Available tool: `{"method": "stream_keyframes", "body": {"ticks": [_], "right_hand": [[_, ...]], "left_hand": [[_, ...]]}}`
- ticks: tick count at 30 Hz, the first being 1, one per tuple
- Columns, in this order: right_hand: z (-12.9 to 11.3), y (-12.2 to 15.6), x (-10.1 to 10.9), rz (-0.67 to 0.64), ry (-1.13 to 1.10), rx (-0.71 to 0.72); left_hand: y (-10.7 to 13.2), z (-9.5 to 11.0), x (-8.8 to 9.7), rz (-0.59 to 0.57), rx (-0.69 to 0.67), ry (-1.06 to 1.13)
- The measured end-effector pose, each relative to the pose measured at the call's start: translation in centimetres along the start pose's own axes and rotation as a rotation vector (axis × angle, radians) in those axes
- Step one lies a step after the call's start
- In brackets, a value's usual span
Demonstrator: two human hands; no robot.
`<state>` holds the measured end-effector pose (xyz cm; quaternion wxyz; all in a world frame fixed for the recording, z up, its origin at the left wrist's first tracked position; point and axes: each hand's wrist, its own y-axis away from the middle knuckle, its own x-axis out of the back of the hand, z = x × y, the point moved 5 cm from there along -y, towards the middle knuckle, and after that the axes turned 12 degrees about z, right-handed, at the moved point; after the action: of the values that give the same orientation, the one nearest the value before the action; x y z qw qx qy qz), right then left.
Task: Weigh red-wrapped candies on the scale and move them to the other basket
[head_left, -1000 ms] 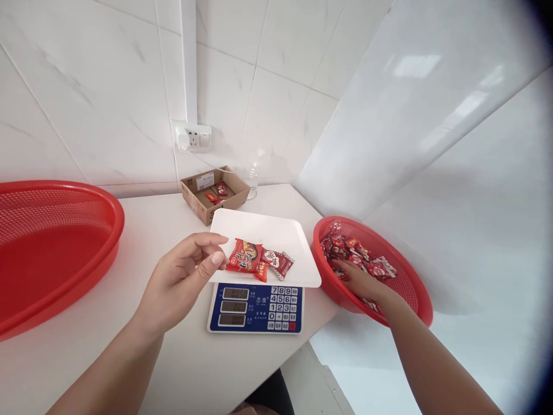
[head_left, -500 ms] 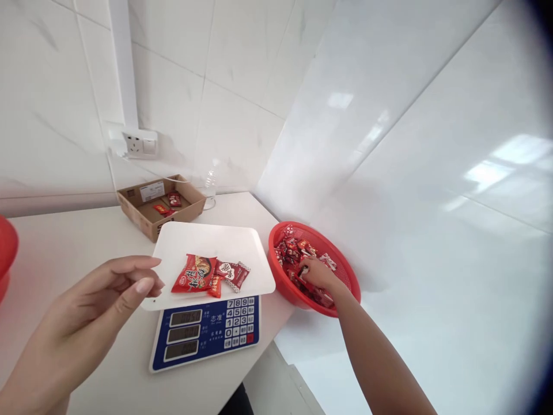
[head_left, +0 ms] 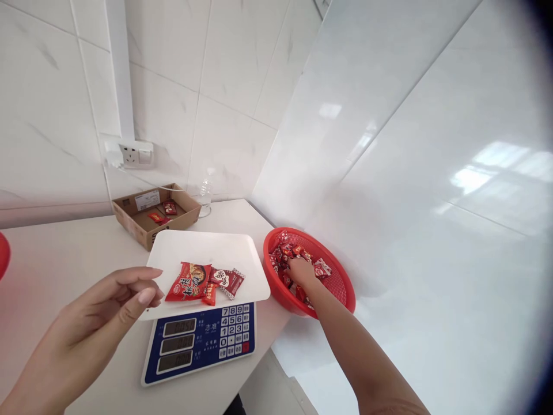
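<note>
My left hand (head_left: 106,317) hovers at the left edge of the scale's white tray (head_left: 207,245), its fingers loosely bent, the thumb and index finger apart, and nothing in them. On that tray lie a red snack packet (head_left: 188,282), a dark red wrapped candy (head_left: 232,282) and a small bright red one (head_left: 209,294). Below the tray shows the scale's blue panel (head_left: 203,343) with displays and keys. My right hand (head_left: 301,272) reaches into a red plastic basket (head_left: 345,282) among several red candy packets (head_left: 298,251). Its fingers are hidden there.
A cardboard box (head_left: 142,230) holding a few red packets stands behind the scale. Beside it are a clear plastic bottle (head_left: 206,190) and a wall socket (head_left: 136,155) with a cable. Part of another red container (head_left: 3,253) shows at the left edge. A shiny white panel (head_left: 389,173) rises behind the basket.
Within the basket, my right hand has moved toward the back left and its fingers now sit deeper among the packets. My left hand stays beside the tray. The camera view has shifted slightly.
</note>
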<state>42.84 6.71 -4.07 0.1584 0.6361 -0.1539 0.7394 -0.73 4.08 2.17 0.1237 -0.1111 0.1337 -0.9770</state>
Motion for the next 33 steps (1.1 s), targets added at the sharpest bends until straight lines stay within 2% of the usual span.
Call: {"method": "stream_keyframes", "body": {"ticks": [3, 5, 9, 13, 17, 20, 22, 27, 30, 33], "right_hand": [[-0.2, -0.3, 0.0, 0.030, -0.056, -0.039], [0.1, -0.3, 0.5, 0.071, -0.105, -0.064], [1.1, 0.5, 2.7, 0.220, -0.250, -0.099], [0.8, 2.7, 5.2, 0.363, -0.465, -0.091], [-2.0, 5.3, 6.3, 0.411, -0.734, -0.068], [-5.2, 7.3, 6.4, 0.439, -1.063, -0.030], [-7.7, 8.6, 6.0, 0.433, -1.178, 0.007], [-12.0, 11.8, 4.7, 0.466, -1.136, 0.079], [-13.1, 13.0, 4.1, 0.532, -1.024, 0.144], [-13.8, 13.9, 4.0, 0.624, -0.937, 0.287]], "left_hand": [[0.0, 0.0, 0.1, -0.067, 0.027, 0.029], [-0.1, 0.2, 0.3, -0.069, 0.006, 0.056], [-0.1, 0.7, 0.6, -0.037, 0.007, 0.115], [-0.4, -0.2, 0.6, -0.064, 0.025, 0.086], [-0.6, -0.7, 0.3, -0.150, -0.031, 0.092], [-0.3, 0.1, 0.3, -0.143, -0.050, 0.124], [-0.1, 0.7, 0.3, -0.129, -0.049, 0.134], [0.3, 1.1, 0.1, -0.142, -0.044, 0.152], [0.2, 0.9, 0.0, -0.153, -0.042, 0.154], [0.1, 0.9, -0.1, -0.157, -0.038, 0.143]]}}
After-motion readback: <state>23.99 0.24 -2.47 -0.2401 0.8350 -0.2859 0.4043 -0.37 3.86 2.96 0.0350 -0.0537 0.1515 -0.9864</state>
